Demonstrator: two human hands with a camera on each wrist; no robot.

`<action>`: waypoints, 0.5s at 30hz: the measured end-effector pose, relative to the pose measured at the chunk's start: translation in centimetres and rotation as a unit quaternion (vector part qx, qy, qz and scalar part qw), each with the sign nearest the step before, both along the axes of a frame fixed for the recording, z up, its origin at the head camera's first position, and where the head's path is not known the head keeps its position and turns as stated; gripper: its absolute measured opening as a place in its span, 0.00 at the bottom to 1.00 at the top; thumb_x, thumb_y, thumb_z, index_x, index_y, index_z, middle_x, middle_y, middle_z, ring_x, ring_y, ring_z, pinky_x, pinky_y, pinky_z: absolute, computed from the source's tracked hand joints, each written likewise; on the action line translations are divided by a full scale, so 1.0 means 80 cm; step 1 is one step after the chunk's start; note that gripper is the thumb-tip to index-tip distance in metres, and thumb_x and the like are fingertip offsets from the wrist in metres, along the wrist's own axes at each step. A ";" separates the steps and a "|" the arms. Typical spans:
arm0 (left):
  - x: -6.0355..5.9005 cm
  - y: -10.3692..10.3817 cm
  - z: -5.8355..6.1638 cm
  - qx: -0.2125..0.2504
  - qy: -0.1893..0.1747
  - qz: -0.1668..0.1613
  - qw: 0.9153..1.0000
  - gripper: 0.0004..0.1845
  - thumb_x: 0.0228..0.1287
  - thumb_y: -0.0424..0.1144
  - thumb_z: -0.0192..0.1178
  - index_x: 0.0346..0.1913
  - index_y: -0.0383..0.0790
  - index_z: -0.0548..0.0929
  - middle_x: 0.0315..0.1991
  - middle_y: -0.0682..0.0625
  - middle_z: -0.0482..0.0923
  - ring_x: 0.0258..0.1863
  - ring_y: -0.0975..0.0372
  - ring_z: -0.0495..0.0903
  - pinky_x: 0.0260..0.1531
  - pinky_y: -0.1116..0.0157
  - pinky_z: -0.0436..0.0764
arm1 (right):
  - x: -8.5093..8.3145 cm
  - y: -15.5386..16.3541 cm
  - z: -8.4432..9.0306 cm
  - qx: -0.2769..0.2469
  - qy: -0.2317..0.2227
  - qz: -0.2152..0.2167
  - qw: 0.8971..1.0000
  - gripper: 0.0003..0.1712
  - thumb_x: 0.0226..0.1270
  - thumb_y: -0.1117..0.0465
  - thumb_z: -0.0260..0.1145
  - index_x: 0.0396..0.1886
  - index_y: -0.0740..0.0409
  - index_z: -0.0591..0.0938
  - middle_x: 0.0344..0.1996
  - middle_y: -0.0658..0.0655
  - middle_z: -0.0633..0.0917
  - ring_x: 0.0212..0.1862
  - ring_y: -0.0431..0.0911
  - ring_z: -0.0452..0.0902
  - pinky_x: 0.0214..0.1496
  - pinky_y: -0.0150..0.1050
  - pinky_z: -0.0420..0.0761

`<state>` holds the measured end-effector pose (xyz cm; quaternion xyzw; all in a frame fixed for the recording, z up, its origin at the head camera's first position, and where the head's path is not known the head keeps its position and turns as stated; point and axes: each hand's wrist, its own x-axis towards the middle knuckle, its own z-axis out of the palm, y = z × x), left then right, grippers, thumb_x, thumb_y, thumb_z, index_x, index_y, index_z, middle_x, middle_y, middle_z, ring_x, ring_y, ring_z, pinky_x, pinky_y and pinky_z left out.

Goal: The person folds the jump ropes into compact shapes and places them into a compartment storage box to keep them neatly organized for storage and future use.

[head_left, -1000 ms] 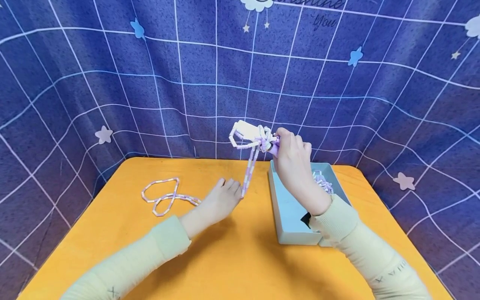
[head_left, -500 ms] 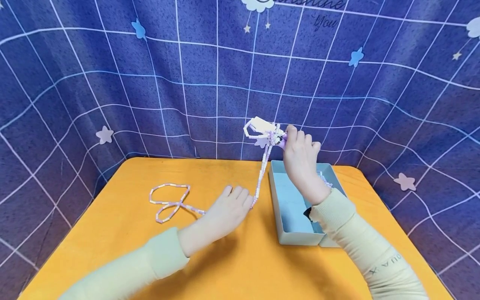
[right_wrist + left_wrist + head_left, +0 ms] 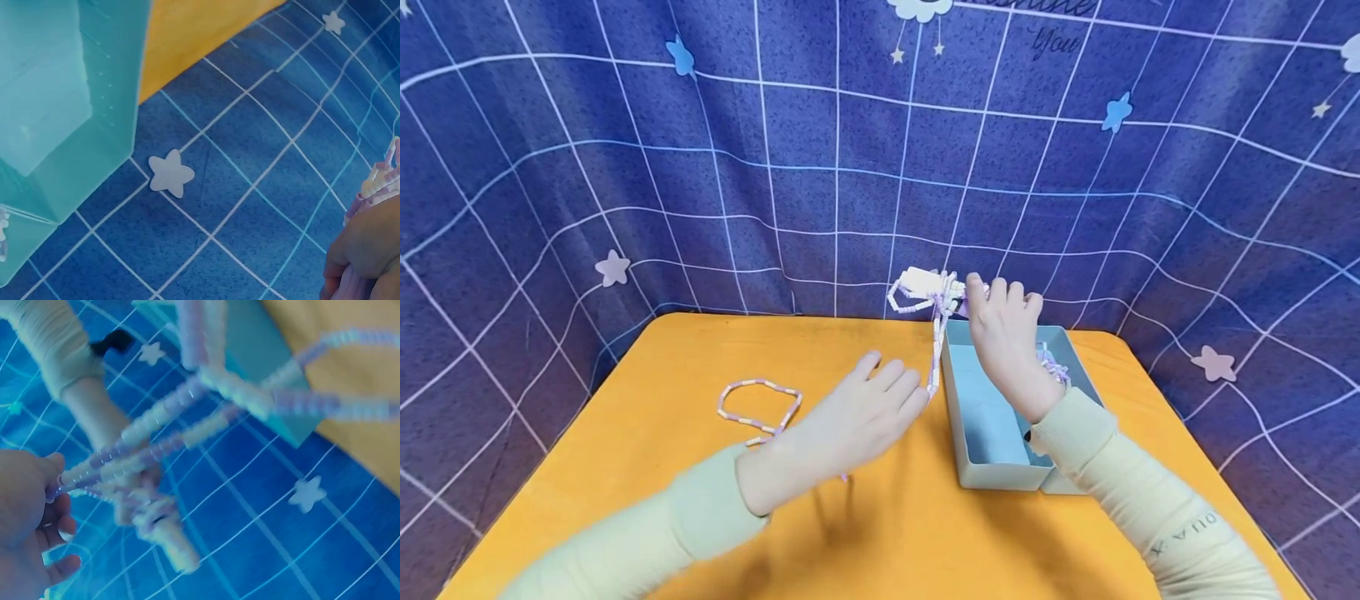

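My right hand [image 3: 1006, 333] grips the purple handle of a beaded jump rope above the grey-blue box. White and lilac beads wind round the handles, and a white handle end [image 3: 919, 282] sticks out to the left. From this bundle the beaded jump rope [image 3: 936, 350] runs down to my left hand [image 3: 872, 412], held over the table. In the left wrist view, the thumb and a finger pinch the doubled beaded strands [image 3: 144, 456]. Past that hand, a loose loop [image 3: 760, 382] hangs and lies to the left. The right wrist view shows the right hand [image 3: 369, 244] partly, at its edge.
The grey-blue box [image 3: 1000, 477] stands on the right of the orange table [image 3: 647, 392]. More lilac and white beads [image 3: 1054, 367] lie in its right part. A blue grid-patterned curtain [image 3: 820, 200] encloses the back and sides.
The left hand has moved right and up toward the right hand, drawing the loop rightward. The right hand first shifted right, then dipped slightly, and the strand between the hands is shorter.
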<state>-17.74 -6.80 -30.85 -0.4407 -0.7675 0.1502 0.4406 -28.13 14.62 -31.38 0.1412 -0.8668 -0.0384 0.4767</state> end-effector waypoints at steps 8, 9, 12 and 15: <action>-0.003 -0.001 0.057 -0.021 0.048 -0.016 0.998 0.14 0.69 0.33 0.37 0.42 0.40 0.76 0.35 0.51 0.74 0.35 0.58 0.70 0.42 0.59 0.68 | 0.002 0.002 -0.014 0.052 0.028 0.028 0.998 0.17 0.73 0.61 0.38 0.49 0.56 0.73 0.25 0.62 0.74 0.29 0.59 0.69 0.33 0.53 0.66; -0.004 -0.002 0.063 -0.021 0.053 -0.016 0.998 0.14 0.69 0.34 0.37 0.41 0.40 0.76 0.35 0.51 0.74 0.35 0.58 0.70 0.42 0.59 0.68 | 0.002 0.002 -0.015 0.056 0.032 0.032 0.997 0.17 0.72 0.62 0.38 0.49 0.55 0.73 0.25 0.62 0.73 0.29 0.58 0.69 0.33 0.53 0.66; -0.009 -0.002 0.077 -0.020 0.067 -0.017 0.997 0.12 0.70 0.35 0.39 0.39 0.41 0.75 0.36 0.50 0.74 0.35 0.58 0.70 0.41 0.60 0.67 | 0.003 0.001 -0.019 0.068 0.048 0.047 0.995 0.17 0.72 0.63 0.38 0.47 0.55 0.74 0.23 0.61 0.72 0.28 0.57 0.68 0.33 0.53 0.66; -0.016 -0.004 0.086 -0.019 0.069 -0.022 0.997 0.11 0.70 0.36 0.40 0.39 0.41 0.75 0.36 0.50 0.74 0.35 0.58 0.70 0.42 0.60 0.68 | 0.003 0.000 -0.024 0.082 0.068 0.068 0.992 0.16 0.72 0.64 0.38 0.45 0.55 0.74 0.22 0.60 0.71 0.27 0.57 0.67 0.33 0.52 0.66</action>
